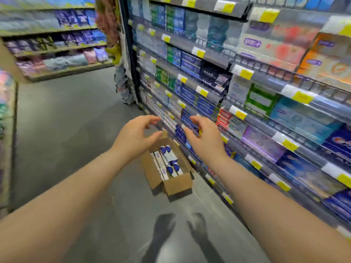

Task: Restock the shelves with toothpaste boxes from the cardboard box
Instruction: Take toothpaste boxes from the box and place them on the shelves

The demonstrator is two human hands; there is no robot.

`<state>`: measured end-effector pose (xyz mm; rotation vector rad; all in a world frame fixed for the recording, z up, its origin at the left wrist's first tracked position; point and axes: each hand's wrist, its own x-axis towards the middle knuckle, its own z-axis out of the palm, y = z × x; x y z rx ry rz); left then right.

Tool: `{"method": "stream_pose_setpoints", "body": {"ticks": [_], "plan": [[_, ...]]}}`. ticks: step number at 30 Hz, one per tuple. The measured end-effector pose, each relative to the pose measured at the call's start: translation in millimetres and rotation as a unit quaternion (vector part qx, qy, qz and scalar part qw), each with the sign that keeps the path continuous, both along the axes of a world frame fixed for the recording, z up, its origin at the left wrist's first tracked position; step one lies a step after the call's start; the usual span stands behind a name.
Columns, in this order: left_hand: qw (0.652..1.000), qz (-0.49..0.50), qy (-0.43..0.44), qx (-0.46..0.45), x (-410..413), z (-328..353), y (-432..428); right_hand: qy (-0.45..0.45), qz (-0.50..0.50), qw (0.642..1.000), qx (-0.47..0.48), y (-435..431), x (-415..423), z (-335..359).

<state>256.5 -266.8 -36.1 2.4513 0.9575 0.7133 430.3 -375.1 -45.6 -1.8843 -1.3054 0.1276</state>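
Both arms (76,186) reach out. The left hand (136,135) and right hand (205,139) hold nothing, fingers (152,119) spread, above the cardboard box (176,185) on the floor (66,120) beside the shelves (266,88). I think it is best to go down and grip the toothpaste boxes (167,160) firmly.

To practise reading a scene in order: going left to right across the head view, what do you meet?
Far aisle shelves → left hand → cardboard box → right hand → toothpaste shelves.

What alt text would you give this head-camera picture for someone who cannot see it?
The left hand and right hand, both empty, reach out over an open cardboard box of toothpaste boxes on the floor. Stocked shelves with yellow tags run along the right.
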Motion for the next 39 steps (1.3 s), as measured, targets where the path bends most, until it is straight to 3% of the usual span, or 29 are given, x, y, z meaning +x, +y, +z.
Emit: {"method": "stream_pose_setpoints", "body": {"ticks": [8,22,31,39], "plan": [[0.999,0.034,0.012,-0.029,-43.5,-27.5,110.8,0.039,-0.005,0.998,-0.041,119.8,-17.4,-27.5],[0.996,0.002,0.052,-0.074,101.3,-67.1,344.7,0.076,-0.038,0.991,-0.102,341.6,116.6,-59.5],[0.983,-0.132,0.082,-0.101,204.4,-100.5,488.4,0.131,-0.143,0.973,-0.127,440.2,181.7,-89.9],[0.927,-0.311,0.174,-0.113,308.2,-135.2,602.1,0.191,-0.354,0.908,-0.116,510.0,206.5,-128.7]]}}
